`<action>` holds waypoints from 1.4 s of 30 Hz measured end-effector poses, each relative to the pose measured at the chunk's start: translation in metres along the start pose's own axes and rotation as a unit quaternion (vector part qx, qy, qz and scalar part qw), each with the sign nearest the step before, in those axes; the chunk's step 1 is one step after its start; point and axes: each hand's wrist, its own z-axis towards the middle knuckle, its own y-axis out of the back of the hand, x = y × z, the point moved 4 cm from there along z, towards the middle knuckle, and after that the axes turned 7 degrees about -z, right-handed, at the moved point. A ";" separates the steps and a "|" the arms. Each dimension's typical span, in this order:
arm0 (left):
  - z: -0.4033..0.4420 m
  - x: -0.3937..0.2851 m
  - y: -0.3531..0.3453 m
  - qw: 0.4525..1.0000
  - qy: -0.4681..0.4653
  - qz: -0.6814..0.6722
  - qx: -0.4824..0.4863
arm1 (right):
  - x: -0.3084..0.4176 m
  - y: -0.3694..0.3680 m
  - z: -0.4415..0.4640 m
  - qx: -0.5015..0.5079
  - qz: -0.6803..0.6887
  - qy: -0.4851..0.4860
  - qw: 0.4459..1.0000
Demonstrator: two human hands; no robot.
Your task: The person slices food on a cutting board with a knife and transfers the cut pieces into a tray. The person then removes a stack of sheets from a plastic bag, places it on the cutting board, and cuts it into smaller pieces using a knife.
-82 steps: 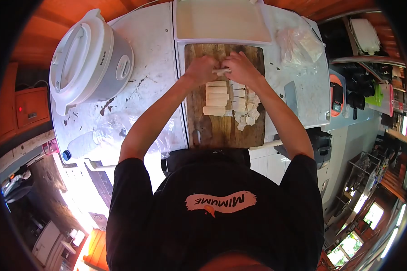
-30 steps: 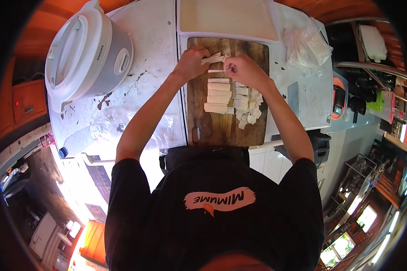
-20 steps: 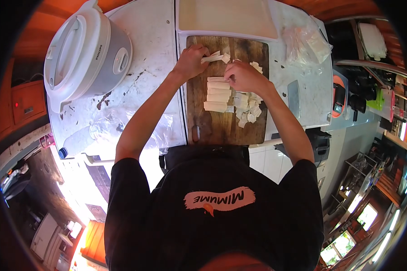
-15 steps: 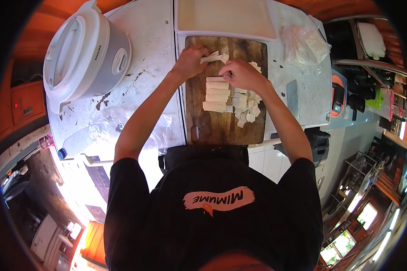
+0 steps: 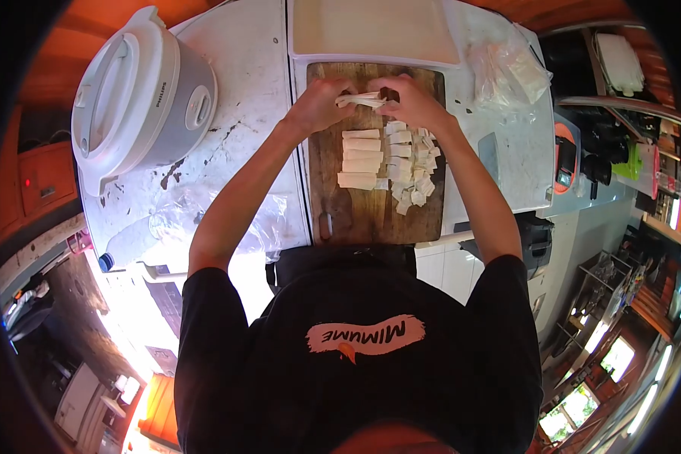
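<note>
Over the far part of a wooden cutting board (image 5: 333,216), both hands grip one pale folded strip (image 5: 363,99) that looks like thin pastry sheet. Closed on its left end is my left hand (image 5: 327,104). The fingers of my right hand (image 5: 410,103) pinch the other end. Nearer to me on the board lies a column of pale rolls (image 5: 361,160), side by side. Just right of them is a cluster of small cut pale pieces (image 5: 410,170), some spread loosely towards the board's right edge.
A white rice cooker (image 5: 147,98) stands at the left of the worn white table (image 5: 238,45). Behind the board is a pale tray (image 5: 374,57). Clear plastic bags (image 5: 511,68) lie at the right, with more plastic and a bottle (image 5: 129,246) at the near left.
My right hand has moved away from the rolls and up to the right end of the strip. The strip now stretches between both hands.
</note>
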 end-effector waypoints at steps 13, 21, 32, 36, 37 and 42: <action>0.001 -0.025 0.001 0.998 -0.026 -0.053 -0.017 | 0.013 0.062 -0.026 0.137 -0.088 -0.063 0.985; -0.002 -0.040 -0.004 0.988 -0.156 0.021 -0.005 | 0.019 0.055 -0.036 0.100 0.301 -0.334 0.887; -0.025 -0.002 -0.012 0.966 0.165 -0.190 0.052 | 0.026 -0.011 -0.027 0.164 0.301 -0.320 0.883; -0.031 0.015 -0.019 0.968 0.145 -0.204 -0.001 | 0.035 -0.009 -0.025 0.162 0.167 -0.217 0.948; -0.033 0.014 -0.021 0.968 0.160 -0.191 0.006 | 0.037 -0.011 -0.025 0.161 0.121 -0.182 0.962; -0.037 0.014 -0.025 0.975 0.163 -0.149 0.014 | 0.047 -0.011 -0.026 0.170 0.022 -0.121 0.978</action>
